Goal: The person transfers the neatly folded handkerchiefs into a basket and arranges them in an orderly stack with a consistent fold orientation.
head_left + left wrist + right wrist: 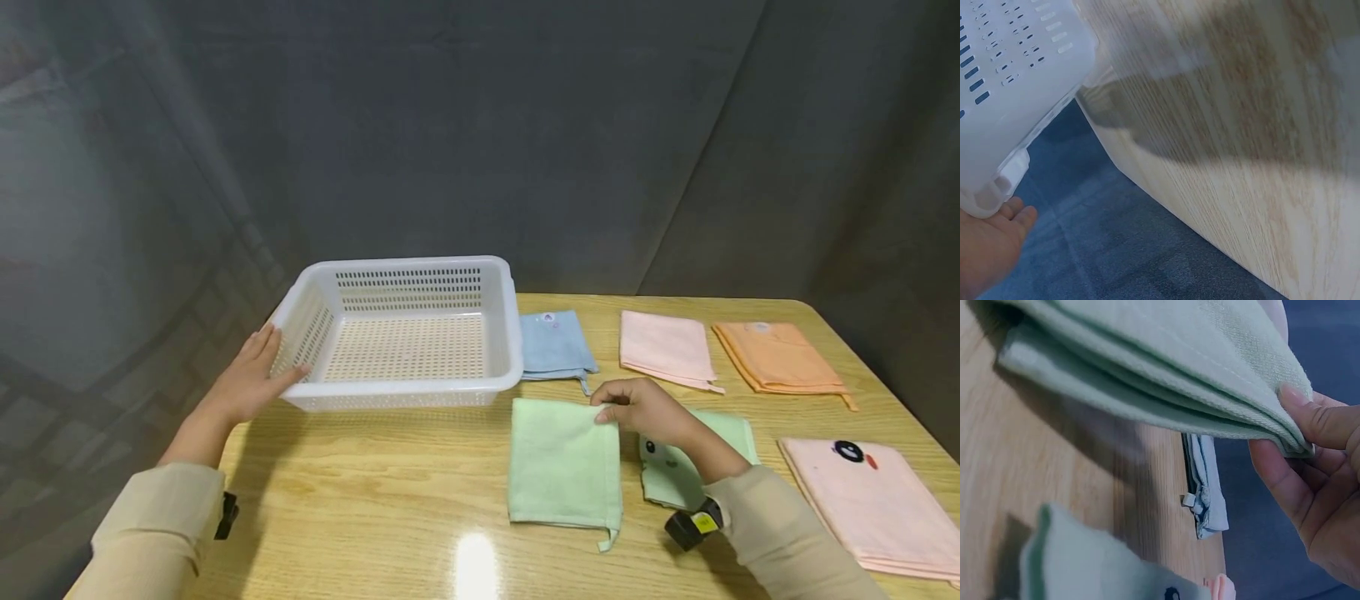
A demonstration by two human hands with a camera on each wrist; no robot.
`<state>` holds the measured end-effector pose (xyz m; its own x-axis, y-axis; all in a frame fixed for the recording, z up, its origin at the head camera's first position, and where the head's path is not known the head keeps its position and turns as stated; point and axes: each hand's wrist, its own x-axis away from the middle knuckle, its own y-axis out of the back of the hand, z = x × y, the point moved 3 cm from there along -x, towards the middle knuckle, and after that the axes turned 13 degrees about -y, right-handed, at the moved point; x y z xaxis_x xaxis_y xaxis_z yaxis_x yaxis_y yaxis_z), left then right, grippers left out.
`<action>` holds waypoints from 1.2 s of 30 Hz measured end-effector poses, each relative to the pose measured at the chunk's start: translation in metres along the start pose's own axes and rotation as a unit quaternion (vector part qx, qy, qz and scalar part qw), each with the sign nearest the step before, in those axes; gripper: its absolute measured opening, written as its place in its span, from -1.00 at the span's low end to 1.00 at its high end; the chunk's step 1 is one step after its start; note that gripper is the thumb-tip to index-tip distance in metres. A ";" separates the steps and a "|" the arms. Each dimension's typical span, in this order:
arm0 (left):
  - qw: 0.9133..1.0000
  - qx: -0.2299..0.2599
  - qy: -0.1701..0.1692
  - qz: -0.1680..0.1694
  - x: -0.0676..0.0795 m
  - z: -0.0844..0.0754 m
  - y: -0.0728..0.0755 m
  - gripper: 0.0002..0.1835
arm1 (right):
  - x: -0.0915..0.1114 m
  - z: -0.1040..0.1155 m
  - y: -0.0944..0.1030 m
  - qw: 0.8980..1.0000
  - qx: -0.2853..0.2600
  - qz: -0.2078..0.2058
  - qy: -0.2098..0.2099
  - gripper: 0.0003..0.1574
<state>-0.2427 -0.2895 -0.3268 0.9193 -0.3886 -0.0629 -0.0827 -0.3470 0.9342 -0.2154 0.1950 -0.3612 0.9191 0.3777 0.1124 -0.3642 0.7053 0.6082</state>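
A folded light green towel (564,462) is pinched at its far right corner between the thumb and fingers of my right hand (637,410). In the right wrist view its stacked layers (1147,381) gather between thumb and fingers, and that end is raised over the table. My left hand (251,379) rests at the near left corner of a white perforated plastic basket (420,387). Its fingers lie straight along the left rim, with the thumb over the front corner. The basket's inside shows bare. In the left wrist view, fingertips (1022,215) show beside the rim.
A second green towel (675,479) with a face lies partly beneath my right forearm. A blue towel (557,343) sits against the basket's right side. Pink (666,343) and orange (780,354) towels lie at the back right, another pink one (877,500) nearer the right edge.
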 end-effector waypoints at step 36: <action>1.000 0.000 0.001 0.004 -0.001 0.000 -0.001 -0.09 | 0.001 0.021 0.005 0.996 -0.018 -0.066 0.064 -0.93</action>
<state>-0.2435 -0.2894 -0.3274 0.9191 -0.3900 -0.0558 -0.0893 -0.3444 0.9346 -0.2130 0.1866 -0.3416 0.9336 0.3515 -0.0696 -0.2482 0.7743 0.5821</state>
